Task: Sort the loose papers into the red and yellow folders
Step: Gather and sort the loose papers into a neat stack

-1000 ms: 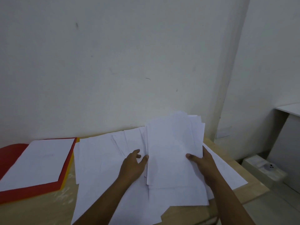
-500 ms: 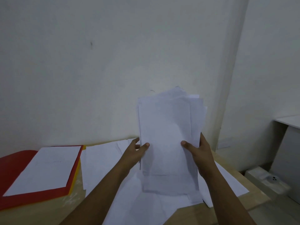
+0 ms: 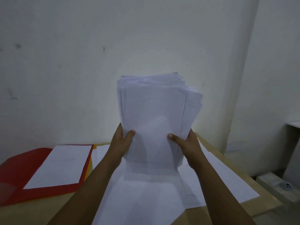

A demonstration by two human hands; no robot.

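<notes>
A thick stack of white papers (image 3: 154,114) stands upright above the table, held by its lower side edges. My left hand (image 3: 120,143) grips the stack's left edge, thumb on the front sheet. My right hand (image 3: 186,145) grips the right edge the same way. Beneath them more loose white sheets (image 3: 146,192) lie spread on the wooden table (image 3: 266,203). At the left lies an open red folder (image 3: 14,172) with a white sheet (image 3: 60,164) on it. A strip of the yellow folder (image 3: 89,166) shows under the red folder's right edge.
A white wall rises right behind the table. Right of the table, lower down, a white box (image 3: 280,185) with a small device on it sits on the floor. A white ledge (image 3: 293,124) shows at the far right.
Both hands have lifted the gathered stack off the table and tilted it upright, higher than half a second ago. The sheet on the red folder has not moved.
</notes>
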